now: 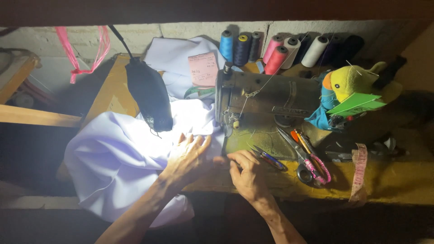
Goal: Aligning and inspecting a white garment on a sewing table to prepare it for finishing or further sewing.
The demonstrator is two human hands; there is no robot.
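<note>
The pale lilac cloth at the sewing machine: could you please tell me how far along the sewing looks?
Done: the old olive sewing machine looks threaded, a thread running to the spools behind. In hand: the left hand presses flat on the pale lilac cloth and the right hand pinches its edge near the needle. Left: most of the cloth lies bunched left of the machine; no finished seam shows.

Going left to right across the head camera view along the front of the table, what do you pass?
White fabric → left hand resting on it → right hand → small snips → pink-handled scissors → pink measuring tape hanging over the table edge.
</note>
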